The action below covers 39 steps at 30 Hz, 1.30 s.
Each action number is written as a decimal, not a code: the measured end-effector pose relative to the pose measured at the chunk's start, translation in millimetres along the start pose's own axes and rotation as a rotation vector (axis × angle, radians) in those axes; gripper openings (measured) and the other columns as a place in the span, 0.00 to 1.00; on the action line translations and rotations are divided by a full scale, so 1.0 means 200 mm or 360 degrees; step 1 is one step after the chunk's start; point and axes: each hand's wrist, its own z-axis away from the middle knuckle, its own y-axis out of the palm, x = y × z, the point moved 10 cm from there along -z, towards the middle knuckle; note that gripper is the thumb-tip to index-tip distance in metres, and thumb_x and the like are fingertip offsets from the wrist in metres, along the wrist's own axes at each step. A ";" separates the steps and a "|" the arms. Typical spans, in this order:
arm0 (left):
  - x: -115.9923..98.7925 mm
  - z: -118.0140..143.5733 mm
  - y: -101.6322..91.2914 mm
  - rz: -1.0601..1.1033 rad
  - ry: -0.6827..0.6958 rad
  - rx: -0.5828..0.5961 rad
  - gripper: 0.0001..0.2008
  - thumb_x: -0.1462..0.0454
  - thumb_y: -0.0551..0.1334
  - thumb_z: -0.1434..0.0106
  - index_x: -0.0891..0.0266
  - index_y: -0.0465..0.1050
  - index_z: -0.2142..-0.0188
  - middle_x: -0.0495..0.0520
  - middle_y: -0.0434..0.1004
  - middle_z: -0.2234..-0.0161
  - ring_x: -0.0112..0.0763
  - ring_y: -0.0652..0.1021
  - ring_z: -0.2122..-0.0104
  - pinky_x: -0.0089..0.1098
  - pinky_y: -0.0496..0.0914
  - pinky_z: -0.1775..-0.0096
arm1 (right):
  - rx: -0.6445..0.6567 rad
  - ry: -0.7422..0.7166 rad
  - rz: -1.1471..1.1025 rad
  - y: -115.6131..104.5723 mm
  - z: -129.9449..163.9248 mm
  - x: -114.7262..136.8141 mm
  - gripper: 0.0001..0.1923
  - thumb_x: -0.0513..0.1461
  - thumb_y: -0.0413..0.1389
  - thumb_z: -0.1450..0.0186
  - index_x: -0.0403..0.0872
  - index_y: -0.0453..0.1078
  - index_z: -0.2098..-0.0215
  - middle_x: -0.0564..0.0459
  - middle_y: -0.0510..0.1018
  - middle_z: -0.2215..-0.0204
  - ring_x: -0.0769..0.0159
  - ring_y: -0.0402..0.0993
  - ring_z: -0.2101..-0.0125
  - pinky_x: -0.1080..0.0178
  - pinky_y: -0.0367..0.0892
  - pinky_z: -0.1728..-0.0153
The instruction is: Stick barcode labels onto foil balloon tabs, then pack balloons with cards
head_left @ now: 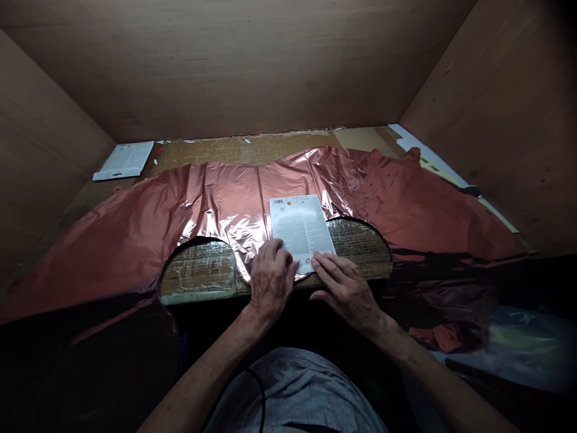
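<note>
Two printed cards show on my desk (pixel 198 273), and I place everything against the nearer one, the white card (pixel 301 230) lying on the rose-gold foil sheet (pixel 135 234). Far to the left of that card and further back, by the left wooden wall, lies a second white card (pixel 124 160), well apart from my hands. The foil spreads wide to the left of the card, crinkled and shiny near it, duller towards the edge where it hangs over the desk. Just left of the card's near corner, my left hand (pixel 270 278) rests palm down with the fingers curled loosely, knuckles up, pressing on the foil strip and touching the card's lower left edge; it grips nothing that I can see. Under the card's near edge, my right hand (pixel 346 287) lies flat with fingers stretched out and close together, the fingertips on the card's lower right corner, holding it down rather than clasping it. To the right of the card, the foil runs on in deeper red folds towards the right wooden wall.
</note>
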 end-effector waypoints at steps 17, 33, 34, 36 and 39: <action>0.07 0.54 0.20 0.2546 -0.1744 -0.0218 0.25 0.57 0.75 0.48 0.67 0.77 0.54 0.62 0.80 0.53 0.41 0.80 0.54 0.36 0.75 0.52 | -0.0246 0.0092 -0.0540 -0.11 -0.01 0.18 0.07 0.40 0.57 0.30 0.46 0.74 0.57 0.47 0.79 0.62 0.61 0.74 0.59 0.58 0.70 0.55; 0.20 0.55 0.18 0.2076 -0.1782 0.0131 0.30 0.46 0.72 0.47 0.71 0.77 0.59 0.65 0.83 0.63 0.37 0.83 0.72 0.25 0.76 0.75 | 0.0864 -0.0010 -0.0590 -0.13 -0.07 0.12 0.11 0.40 0.50 0.28 0.51 0.74 0.62 0.56 0.79 0.71 0.66 0.75 0.72 0.66 0.67 0.70; 0.20 0.56 0.18 0.2076 -0.1803 0.0134 0.29 0.46 0.72 0.47 0.71 0.77 0.60 0.65 0.83 0.63 0.36 0.83 0.72 0.25 0.75 0.75 | 0.0803 0.0056 -0.0476 -0.11 -0.14 0.08 0.12 0.40 0.49 0.27 0.51 0.75 0.62 0.55 0.80 0.70 0.66 0.76 0.71 0.65 0.68 0.69; 0.20 0.57 0.20 0.2082 -0.1835 0.0140 0.28 0.46 0.72 0.46 0.71 0.76 0.61 0.64 0.83 0.64 0.36 0.83 0.73 0.24 0.75 0.75 | 0.0534 0.0231 -0.0228 -0.06 -0.32 -0.02 0.15 0.41 0.46 0.26 0.48 0.75 0.54 0.48 0.81 0.60 0.61 0.78 0.61 0.61 0.70 0.59; 0.18 0.57 0.17 0.2107 -0.1809 0.0120 0.27 0.46 0.71 0.46 0.70 0.76 0.62 0.63 0.82 0.66 0.36 0.83 0.72 0.24 0.75 0.75 | 0.0388 0.0126 -0.0083 0.15 -0.48 -0.02 0.28 0.48 0.43 0.25 0.39 0.62 0.36 0.34 0.67 0.38 0.50 0.61 0.37 0.47 0.60 0.40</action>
